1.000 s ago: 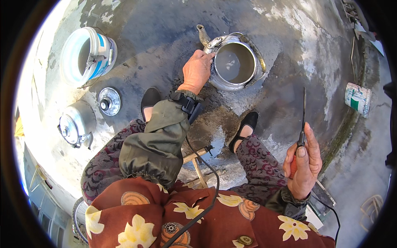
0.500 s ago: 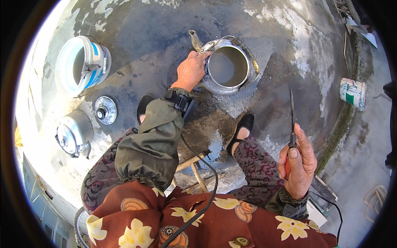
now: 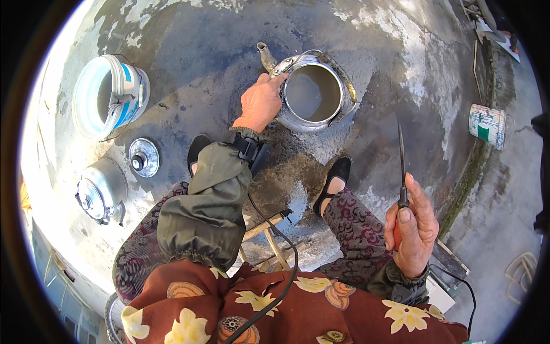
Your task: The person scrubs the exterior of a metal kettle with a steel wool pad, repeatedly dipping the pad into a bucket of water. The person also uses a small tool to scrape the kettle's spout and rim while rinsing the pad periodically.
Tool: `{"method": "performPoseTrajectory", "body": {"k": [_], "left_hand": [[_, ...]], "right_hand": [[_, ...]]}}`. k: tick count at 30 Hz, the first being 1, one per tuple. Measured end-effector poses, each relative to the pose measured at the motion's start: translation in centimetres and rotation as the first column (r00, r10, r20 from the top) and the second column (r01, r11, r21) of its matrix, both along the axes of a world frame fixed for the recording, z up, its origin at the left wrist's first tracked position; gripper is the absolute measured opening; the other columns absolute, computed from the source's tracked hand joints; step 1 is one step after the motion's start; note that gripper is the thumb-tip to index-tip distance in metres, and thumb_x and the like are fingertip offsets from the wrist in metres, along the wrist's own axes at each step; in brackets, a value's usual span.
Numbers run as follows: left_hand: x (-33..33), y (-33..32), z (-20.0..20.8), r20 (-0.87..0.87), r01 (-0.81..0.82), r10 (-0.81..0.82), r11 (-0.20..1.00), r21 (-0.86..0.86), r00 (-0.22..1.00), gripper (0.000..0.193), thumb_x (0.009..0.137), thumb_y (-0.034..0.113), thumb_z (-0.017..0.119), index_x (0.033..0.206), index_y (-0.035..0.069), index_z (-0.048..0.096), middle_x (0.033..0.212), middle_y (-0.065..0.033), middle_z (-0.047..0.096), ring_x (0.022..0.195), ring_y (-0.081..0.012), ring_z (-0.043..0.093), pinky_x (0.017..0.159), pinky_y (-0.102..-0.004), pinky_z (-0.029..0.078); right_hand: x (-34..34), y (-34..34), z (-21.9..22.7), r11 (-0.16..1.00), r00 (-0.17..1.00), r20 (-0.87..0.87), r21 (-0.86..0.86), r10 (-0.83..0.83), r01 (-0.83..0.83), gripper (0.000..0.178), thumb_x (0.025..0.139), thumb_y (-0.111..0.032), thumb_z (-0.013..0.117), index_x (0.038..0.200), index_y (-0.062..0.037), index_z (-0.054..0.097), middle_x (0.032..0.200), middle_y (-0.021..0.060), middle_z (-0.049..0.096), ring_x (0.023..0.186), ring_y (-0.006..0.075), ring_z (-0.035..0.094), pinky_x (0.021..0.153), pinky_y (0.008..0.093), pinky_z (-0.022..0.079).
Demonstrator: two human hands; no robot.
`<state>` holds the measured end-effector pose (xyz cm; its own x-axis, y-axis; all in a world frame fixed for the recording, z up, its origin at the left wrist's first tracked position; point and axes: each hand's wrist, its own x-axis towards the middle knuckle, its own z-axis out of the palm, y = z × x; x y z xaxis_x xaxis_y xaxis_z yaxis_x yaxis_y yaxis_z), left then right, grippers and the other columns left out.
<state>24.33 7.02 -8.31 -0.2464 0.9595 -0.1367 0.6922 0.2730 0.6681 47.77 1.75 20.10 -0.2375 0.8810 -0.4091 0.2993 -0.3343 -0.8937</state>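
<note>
A metal kettle (image 3: pixel 303 123) without a lid stands on the wet ground ahead of me, holding cloudy water (image 3: pixel 313 94). Its spout (image 3: pixel 265 56) points to the far left, and its handle (image 3: pixel 342 77) leans over to the right side. My left hand (image 3: pixel 259 103) is closed at the handle's joint beside the spout; its fingertips are partly hidden. Upright in my right hand (image 3: pixel 413 229) is a screwdriver (image 3: pixel 402 163) with a thin dark shaft and a red and black handle, its tip pointing away from me and apart from the kettle.
A white and blue bucket (image 3: pixel 127 94) with water is at the left. Below it are a loose metal lid (image 3: pixel 150 159) and a second, lidded pot (image 3: pixel 112 178). A paint-stained white bucket (image 3: pixel 487 126) lies at the right by a raised edge. A wooden stool (image 3: pixel 269 235) sits between my legs.
</note>
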Motion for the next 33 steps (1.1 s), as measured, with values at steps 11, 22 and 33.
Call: {"method": "performPoseTrajectory", "body": {"k": [11,22,33], "left_hand": [[-0.1,-0.1,0.0,-0.066,-0.026,0.037,0.987,0.159,0.997,0.042,0.074,0.003,0.058,0.110,0.023,0.066,0.091,-0.0084,0.058,0.083,-0.0298,0.062,0.069,-0.0407,0.050],[-1.2,1.1,-0.8,0.221,-0.238,0.238,0.971,-0.029,0.946,0.017,0.077,0.018,0.065,0.093,0.013,0.060,0.088,-0.0098,0.067,0.083,-0.0315,0.064,0.071,-0.0420,0.049],[-1.9,1.5,-0.9,0.262,-0.187,0.165,0.980,0.063,0.951,0.013,0.075,0.016,0.067,0.087,0.013,0.062,0.087,-0.0078,0.066,0.082,-0.0308,0.063,0.069,-0.0408,0.049]], "right_hand": [[-1.4,0.2,-2.1,0.996,0.972,0.224,-0.061,0.073,-0.061,0.043,0.095,-0.009,0.047,0.138,-0.0086,0.043,0.072,0.0004,0.053,0.050,0.0023,0.039,0.046,0.0154,0.032],[-9.1,8.5,-17.7,0.714,0.450,0.832,0.096,0.325,-0.693,0.035,0.085,-0.016,0.056,0.120,-0.0184,0.060,0.107,0.0103,0.064,0.095,0.0335,0.060,0.079,0.0400,0.050],[-15.1,20.5,-14.3,0.199,-0.199,0.844,-0.335,0.499,-0.921,0.032,0.081,-0.015,0.064,0.111,-0.0241,0.067,0.101,0.0063,0.067,0.096,0.0298,0.061,0.081,0.0405,0.049]]}}
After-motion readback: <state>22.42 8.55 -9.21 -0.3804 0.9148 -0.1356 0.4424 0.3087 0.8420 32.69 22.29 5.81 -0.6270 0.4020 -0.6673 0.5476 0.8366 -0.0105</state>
